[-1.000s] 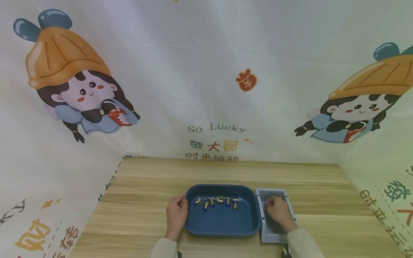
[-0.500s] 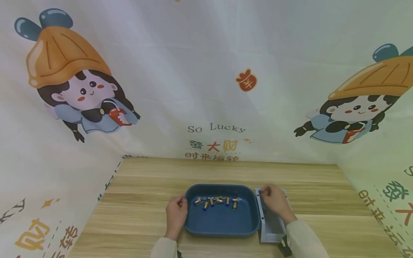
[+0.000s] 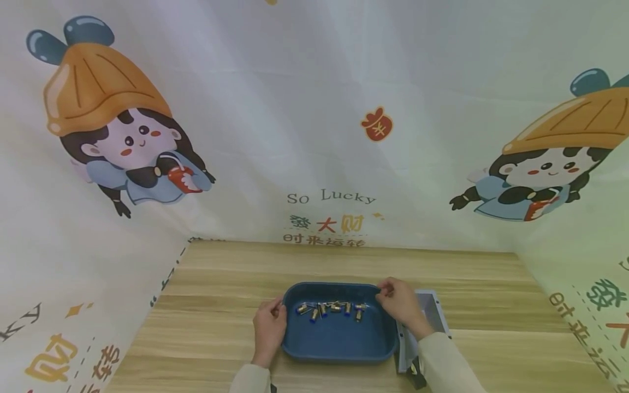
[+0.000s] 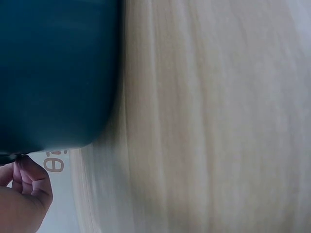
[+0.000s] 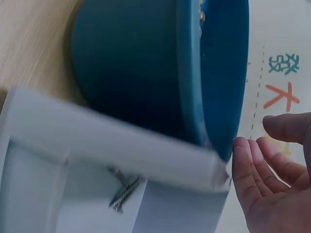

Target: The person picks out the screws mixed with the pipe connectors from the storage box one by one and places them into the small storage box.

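Note:
A dark blue plastic basin stands on the table, with several small brass fittings with blue ends lying in its far part. My left hand pinches the basin's left rim; the left wrist view shows those fingertips at the edge. My right hand is at the basin's far right corner. In the right wrist view its thumb stands apart from the fingers, which lie close to the rim with nothing visible between them. Whether they touch the rim, I cannot tell.
Right of the basin stands a grey open-topped box, partly hidden by my right arm. Metal screws lie in it in the right wrist view. A printed curtain hangs behind the wooden table.
My right hand has come up out of the grey box and moved left to the basin's far right corner. The left hand has stayed on the left rim.

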Demonstrator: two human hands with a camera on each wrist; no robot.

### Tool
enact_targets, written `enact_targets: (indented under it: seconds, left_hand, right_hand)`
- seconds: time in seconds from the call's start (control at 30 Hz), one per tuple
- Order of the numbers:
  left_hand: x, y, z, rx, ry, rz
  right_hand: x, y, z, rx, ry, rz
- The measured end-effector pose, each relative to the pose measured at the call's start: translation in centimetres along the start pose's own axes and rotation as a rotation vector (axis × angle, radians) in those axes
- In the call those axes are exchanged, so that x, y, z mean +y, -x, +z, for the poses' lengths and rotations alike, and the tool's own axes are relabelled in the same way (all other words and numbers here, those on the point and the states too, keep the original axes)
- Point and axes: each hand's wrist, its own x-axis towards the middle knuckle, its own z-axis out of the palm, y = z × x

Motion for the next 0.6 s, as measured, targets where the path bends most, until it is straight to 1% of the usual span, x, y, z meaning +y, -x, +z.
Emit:
enact_targets:
  seconds: [0.03, 0.07, 0.17, 0.27, 0.4, 0.5, 0.6]
  left_hand:
    - [0.0, 0.0, 0.0, -0.004, 0.001, -0.007]
    - [0.1, 0.0, 0.0, -0.008, 0.002, -0.009]
    - [0.1, 0.1, -0.1, -0.014, 0.003, -0.016]
    - [0.0, 0.1, -0.1, -0.011, 0.001, -0.02]
    - [0.0, 0.1, -0.1, -0.005, 0.0, -0.017]
    - [0.0, 0.1, -0.1, -0.003, 0.001, -0.014]
    - [0.0, 0.0, -0.1, -0.003, 0.004, -0.007]
  right_hand:
    - [-0.3, 0.0, 0.2, -0.01, 0.0, 0.014]
    - [-0.6, -0.1, 0.4, -0.03, -0.004, 0.046]
    - [-1.3, -0.1, 1.2, -0.043, 0.005, 0.059]
    - [-1.4, -0.2, 2.2, -0.045, 0.017, 0.03]
    - [-1.4, -0.3, 3.4, -0.065, 0.007, 0.014]
    - [-1.5, -0.3, 4.1, -0.09, -0.007, 0.016]
    - [-1.4, -0.4, 4.8, -0.099, 0.02, 0.015]
